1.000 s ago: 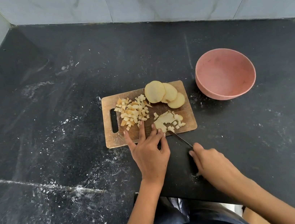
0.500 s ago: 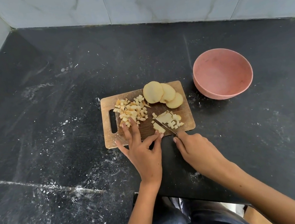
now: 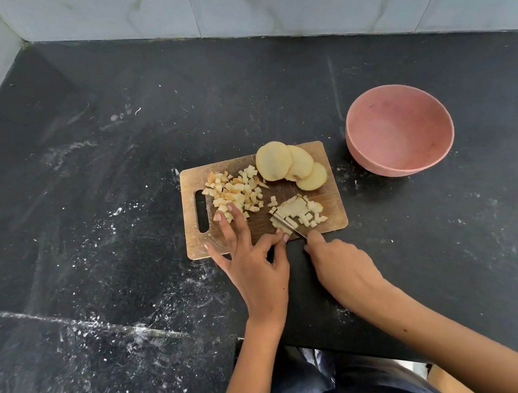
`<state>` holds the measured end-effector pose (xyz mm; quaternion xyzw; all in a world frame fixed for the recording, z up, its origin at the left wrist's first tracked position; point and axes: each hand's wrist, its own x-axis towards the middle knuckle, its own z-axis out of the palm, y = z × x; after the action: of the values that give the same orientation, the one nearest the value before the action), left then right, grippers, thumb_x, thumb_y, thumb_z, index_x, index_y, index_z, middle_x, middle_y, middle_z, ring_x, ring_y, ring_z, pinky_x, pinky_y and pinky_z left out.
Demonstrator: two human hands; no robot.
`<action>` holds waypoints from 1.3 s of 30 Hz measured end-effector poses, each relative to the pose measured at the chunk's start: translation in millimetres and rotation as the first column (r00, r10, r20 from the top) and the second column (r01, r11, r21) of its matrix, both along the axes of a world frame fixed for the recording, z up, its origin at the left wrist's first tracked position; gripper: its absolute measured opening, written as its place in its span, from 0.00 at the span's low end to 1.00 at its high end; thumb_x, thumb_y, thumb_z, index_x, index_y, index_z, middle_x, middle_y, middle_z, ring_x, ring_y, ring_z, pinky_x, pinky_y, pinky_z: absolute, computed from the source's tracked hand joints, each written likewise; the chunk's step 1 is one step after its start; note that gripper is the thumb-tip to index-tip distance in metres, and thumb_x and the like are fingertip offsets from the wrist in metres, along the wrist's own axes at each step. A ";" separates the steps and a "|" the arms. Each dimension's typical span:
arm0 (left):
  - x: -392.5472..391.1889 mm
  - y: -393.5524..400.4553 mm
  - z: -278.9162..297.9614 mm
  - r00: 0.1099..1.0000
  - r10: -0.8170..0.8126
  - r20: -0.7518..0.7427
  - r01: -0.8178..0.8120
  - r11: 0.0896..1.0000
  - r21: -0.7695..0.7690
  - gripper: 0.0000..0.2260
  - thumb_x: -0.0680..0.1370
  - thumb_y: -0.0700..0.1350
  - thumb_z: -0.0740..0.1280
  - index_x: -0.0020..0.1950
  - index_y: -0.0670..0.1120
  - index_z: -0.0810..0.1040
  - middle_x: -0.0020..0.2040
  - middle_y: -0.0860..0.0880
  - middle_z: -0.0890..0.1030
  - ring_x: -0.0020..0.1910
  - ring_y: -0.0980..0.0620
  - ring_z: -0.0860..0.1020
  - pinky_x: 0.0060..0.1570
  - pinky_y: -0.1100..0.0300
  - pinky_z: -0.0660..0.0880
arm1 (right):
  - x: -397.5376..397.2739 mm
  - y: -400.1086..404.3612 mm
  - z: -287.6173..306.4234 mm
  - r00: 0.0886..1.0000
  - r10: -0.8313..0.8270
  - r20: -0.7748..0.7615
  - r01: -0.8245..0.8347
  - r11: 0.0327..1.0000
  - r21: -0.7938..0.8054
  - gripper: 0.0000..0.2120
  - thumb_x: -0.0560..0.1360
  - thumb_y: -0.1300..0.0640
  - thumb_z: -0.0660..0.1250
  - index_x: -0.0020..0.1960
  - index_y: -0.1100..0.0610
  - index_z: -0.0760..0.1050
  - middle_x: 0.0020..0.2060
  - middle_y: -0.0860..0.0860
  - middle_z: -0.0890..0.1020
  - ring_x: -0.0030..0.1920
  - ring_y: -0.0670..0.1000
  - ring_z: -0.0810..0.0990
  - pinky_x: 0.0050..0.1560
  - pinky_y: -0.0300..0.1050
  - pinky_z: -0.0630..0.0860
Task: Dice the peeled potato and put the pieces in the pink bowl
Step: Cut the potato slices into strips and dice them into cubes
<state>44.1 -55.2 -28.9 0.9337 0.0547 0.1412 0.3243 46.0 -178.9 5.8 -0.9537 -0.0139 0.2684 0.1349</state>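
board: wooden cutting board (image 3: 327, 220) sits mid-counter; pink bowl (image 3: 398, 130) at its 2 o'clock, apart from it.
done: heap of diced cubes (image 3: 233, 191) on the board's left half, near the handle slot. Second slice partly cut, the half-cut slice (image 3: 298, 212) lying at the board's 5 o'clock as strips and small cubes.
left: three whole round slices (image 3: 290, 165) overlapping at the board's 12–1 o'clock, untouched. Bowl looks empty, so no transfer yet. My read: roughly halfway through the dicing, the whole bowl step still to do.
left hand: left hand (image 3: 253, 263) spread flat, fingertips on the board's near edge, two fingers reaching to the diced heap; thumb and forefinger close beside the half-cut slice.
right hand: right hand (image 3: 340, 261) closed round a knife handle at the board's 6 o'clock; the knife (image 3: 288, 225) lies angled across the slice's left edge.
hidden: handle fully covered by the hand. Blade thin, hard to tell whether it touches the board. Cannot tell whether the left thumb touches the potato.
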 end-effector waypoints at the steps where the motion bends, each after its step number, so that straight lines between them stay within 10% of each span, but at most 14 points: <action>1: -0.2 -1.0 -0.1 1.000 0.002 0.007 -0.002 1.000 0.008 0.03 0.72 0.46 0.75 0.39 0.50 0.84 0.76 0.44 0.61 0.77 0.47 0.49 0.71 0.36 0.43 | -4.9 -4.5 -1.3 1.000 0.000 -0.008 0.000 1.000 -0.009 0.09 0.82 0.59 0.53 0.47 0.52 0.53 0.44 0.56 0.78 0.43 0.60 0.78 0.36 0.49 0.66; 8: 0.4 -2.4 2.2 1.000 0.017 -0.005 -0.017 1.000 0.008 0.04 0.72 0.45 0.75 0.37 0.50 0.83 0.76 0.43 0.61 0.77 0.45 0.49 0.71 0.35 0.42 | -34.7 -31.0 1.7 0.999 -0.006 -0.035 0.008 1.000 0.029 0.07 0.83 0.55 0.50 0.46 0.53 0.54 0.33 0.51 0.71 0.41 0.60 0.79 0.36 0.49 0.67; 19: -0.6 -1.7 2.9 0.998 -0.023 0.054 0.017 0.994 0.107 0.04 0.73 0.46 0.74 0.40 0.48 0.83 0.75 0.42 0.63 0.77 0.45 0.53 0.73 0.44 0.42 | -0.1 -21.2 22.8 0.998 0.023 0.050 -0.027 0.997 0.073 0.14 0.83 0.50 0.51 0.59 0.58 0.67 0.50 0.60 0.79 0.50 0.63 0.78 0.41 0.50 0.68; 25: 16.0 10.5 5.8 0.995 0.005 0.097 -0.019 0.989 0.146 0.04 0.73 0.44 0.74 0.39 0.46 0.83 0.74 0.41 0.64 0.76 0.42 0.54 0.73 0.38 0.47 | 9.6 -50.0 36.4 0.987 -0.009 0.158 -0.008 0.994 0.107 0.15 0.81 0.46 0.54 0.43 0.55 0.68 0.37 0.52 0.75 0.40 0.58 0.77 0.36 0.47 0.66; 33: 14.7 26.2 15.9 0.982 -0.038 0.187 0.032 0.999 0.037 0.11 0.75 0.38 0.72 0.57 0.44 0.82 0.69 0.46 0.73 0.71 0.47 0.68 0.67 0.44 0.68 | 36.4 -24.3 14.1 0.920 -0.238 0.311 0.139 0.941 0.308 0.15 0.71 0.55 0.73 0.40 0.54 0.66 0.42 0.48 0.71 0.42 0.50 0.72 0.41 0.44 0.70; 39: 8.3 29.2 21.2 0.991 -0.118 0.065 0.118 0.993 -0.001 0.22 0.76 0.46 0.70 0.70 0.49 0.73 0.67 0.50 0.73 0.67 0.53 0.68 0.66 0.59 0.64 | 48.4 -0.5 -2.9 0.885 -0.283 0.370 0.168 0.935 0.314 0.14 0.71 0.57 0.74 0.43 0.52 0.67 0.43 0.47 0.72 0.42 0.48 0.71 0.41 0.40 0.66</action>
<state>52.4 -25.9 -7.6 0.9295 -0.0109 0.1521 0.3359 94.4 -179.3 2.9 -0.9558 0.0334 0.0408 0.2894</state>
